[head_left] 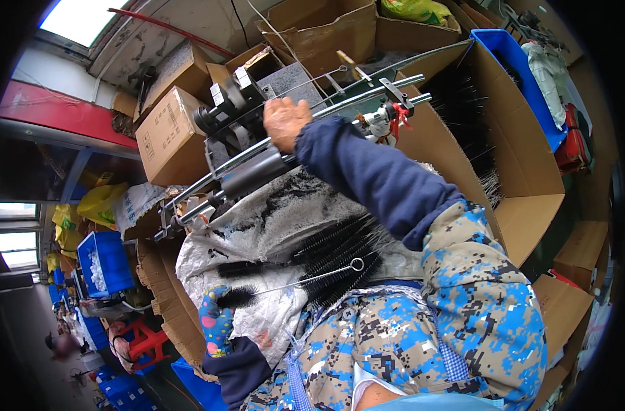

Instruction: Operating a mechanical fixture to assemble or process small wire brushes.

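Observation:
My left hand (216, 323), in a patterned glove, is closed around the black bristle end of a wire-handled brush (305, 279). Its bare shaft points right and ends in a ring. Under it, on a white woven sack (261, 222) over my lap, lies a pile of similar black brushes (336, 257). My bare right hand (287, 125) reaches across to a machine with a black spindle head (234, 99). Its fingers are curled there, and what they grip is hidden. From beside them a thin wire rod (305, 83) runs right to a ring.
Metal rails (367, 92) and a dark cylinder (254, 172) belong to the machine. At the right stands a cardboard box (525, 144) holding many black brushes, beside a blue bin (494, 51). Closed cartons (172, 137) sit behind left. A red stool (148, 344) and blue crate (105, 264) are at left.

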The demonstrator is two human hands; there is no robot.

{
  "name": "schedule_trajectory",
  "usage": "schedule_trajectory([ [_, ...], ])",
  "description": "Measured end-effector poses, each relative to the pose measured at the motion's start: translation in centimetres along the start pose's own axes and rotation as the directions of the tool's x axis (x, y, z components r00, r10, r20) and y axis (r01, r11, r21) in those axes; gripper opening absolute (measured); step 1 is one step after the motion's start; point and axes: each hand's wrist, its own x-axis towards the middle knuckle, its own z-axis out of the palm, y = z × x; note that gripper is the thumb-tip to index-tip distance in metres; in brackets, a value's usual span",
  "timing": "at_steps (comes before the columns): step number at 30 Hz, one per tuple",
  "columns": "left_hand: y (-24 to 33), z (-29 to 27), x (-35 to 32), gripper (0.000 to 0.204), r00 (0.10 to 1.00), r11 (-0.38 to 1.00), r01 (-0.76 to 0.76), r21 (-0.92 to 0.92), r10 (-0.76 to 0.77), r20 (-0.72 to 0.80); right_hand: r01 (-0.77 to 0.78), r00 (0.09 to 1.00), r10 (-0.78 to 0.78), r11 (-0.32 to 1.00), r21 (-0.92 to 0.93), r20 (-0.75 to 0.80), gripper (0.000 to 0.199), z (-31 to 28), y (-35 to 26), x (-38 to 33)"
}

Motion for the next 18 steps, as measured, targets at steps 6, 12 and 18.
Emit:
schedule_trajectory([
  [6,2.7,0.8,0.8,0.047,0.974,0.965,-0.226,0.130,0.222,0.047,0.107,0.994,-0.107,0.994,0.008,-0.005,0.027,-0.1,0.7,0.2],
  [12,1.4,0.3,-0.4,0.045,1.000,0.983,-0.031,-0.181,0.030,-0.008,0.004,1.000,-0.005,0.995,-0.100,-0.013,0.031,-2.8,10.0,-0.8],
  [18,3.4,1.9,2.6,0.042,0.971,0.946,-0.235,-0.224,0.238,-0.014,-0.190,0.902,0.038,0.929,-0.317,-0.429,0.022,-5.8,14.9,0.8],
])
